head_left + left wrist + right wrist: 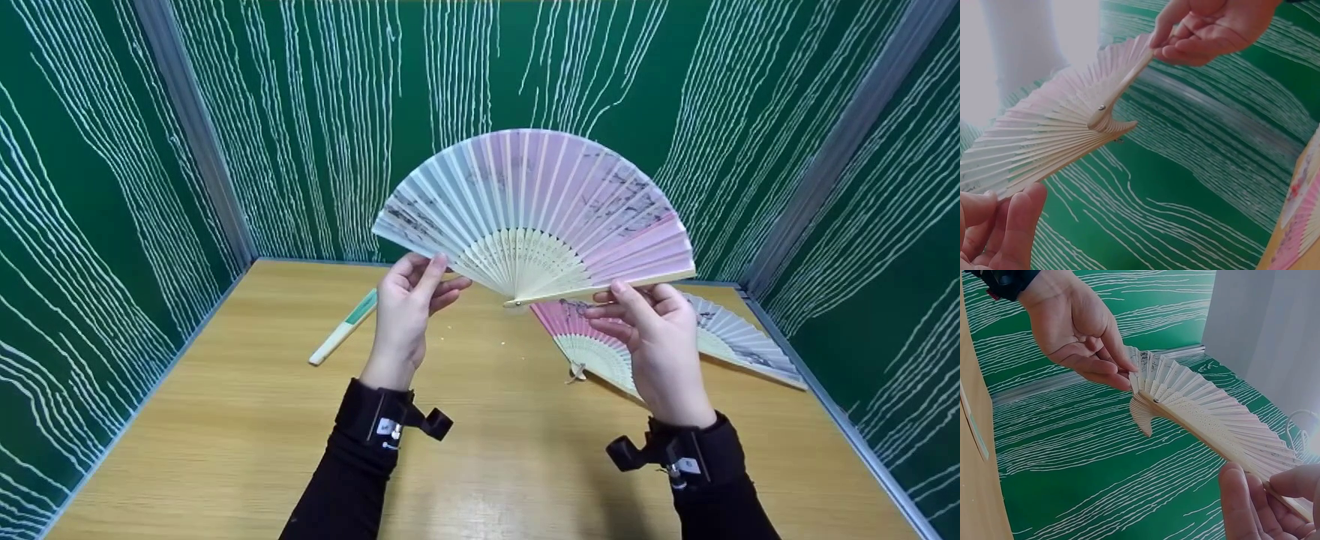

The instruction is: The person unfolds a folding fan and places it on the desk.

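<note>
Left grip [406, 309] and right grip [663, 341] pinch the fan [529, 191] spread between them; pulling too hard could rip it imo.

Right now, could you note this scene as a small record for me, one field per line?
Held fan: spread wide, pale blue-green to pink, raised above the table
Left hand: pinches the fan's left edge
Right hand: pinches its right edge
Pink fan: open on the table, partly hidden by the right hand
Pale fan: open, at the table's right side
Green-and-cream item: likely a folded fan, lying at left
Walls: green, wavy white lines
</note>
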`<state>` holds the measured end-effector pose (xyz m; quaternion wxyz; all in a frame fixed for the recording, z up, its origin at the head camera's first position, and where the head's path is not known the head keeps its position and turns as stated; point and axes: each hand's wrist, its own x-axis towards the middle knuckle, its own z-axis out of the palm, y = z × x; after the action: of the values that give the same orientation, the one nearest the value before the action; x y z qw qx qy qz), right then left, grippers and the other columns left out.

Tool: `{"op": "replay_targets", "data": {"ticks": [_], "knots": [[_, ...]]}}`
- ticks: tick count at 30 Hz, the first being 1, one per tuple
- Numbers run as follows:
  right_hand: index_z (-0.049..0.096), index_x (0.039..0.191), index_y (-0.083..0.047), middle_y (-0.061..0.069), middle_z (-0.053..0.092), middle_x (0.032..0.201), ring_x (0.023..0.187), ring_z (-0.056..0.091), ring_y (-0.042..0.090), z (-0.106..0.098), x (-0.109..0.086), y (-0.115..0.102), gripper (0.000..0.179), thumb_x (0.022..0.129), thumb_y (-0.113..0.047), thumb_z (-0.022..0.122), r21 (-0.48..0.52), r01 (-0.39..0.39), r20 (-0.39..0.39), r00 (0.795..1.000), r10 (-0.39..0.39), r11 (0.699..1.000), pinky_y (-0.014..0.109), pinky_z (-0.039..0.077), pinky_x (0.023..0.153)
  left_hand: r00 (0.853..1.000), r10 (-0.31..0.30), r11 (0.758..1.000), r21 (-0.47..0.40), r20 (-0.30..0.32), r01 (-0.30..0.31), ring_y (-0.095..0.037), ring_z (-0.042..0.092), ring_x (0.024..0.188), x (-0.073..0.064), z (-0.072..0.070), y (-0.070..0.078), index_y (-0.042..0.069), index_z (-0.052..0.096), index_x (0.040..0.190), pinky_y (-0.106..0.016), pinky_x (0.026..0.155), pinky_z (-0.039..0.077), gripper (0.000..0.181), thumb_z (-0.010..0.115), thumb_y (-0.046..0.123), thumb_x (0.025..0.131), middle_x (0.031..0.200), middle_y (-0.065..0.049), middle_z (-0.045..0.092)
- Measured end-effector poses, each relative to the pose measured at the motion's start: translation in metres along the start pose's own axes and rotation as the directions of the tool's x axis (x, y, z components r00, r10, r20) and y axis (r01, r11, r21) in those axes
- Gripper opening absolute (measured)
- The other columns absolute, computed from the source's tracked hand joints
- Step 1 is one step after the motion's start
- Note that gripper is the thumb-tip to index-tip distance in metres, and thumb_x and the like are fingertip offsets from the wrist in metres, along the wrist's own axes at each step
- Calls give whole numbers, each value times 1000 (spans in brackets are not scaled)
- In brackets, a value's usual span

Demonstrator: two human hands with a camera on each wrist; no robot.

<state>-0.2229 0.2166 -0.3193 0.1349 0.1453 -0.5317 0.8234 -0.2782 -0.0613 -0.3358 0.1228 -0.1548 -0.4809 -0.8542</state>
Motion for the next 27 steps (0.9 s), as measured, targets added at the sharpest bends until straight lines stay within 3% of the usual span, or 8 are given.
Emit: {"op": "replay_targets", "data": {"ticks": [16, 27], "knots": [[44, 110, 9, 28, 64, 93, 78, 67, 39, 0, 0, 1, 29, 95, -11, 58, 31, -11, 43, 999, 9, 999, 47, 54, 73, 1000, 2, 999, -48, -17, -3, -36, 69, 80, -1, 1, 2, -3, 58, 104, -36, 72, 56, 26, 66, 18, 90, 94, -20, 65], [40, 110, 8, 33, 63, 96, 83, 67, 41, 1, 0, 4, 24, 98, -9, 51, 132, -4, 93, 996, -9, 991, 43, 56, 70, 999, -7, 996, -86, -46, 3, -35, 69, 81, -1, 3, 4, -1, 58, 103, -34, 72, 56, 25, 66, 18, 90, 95, -19, 66]]}}
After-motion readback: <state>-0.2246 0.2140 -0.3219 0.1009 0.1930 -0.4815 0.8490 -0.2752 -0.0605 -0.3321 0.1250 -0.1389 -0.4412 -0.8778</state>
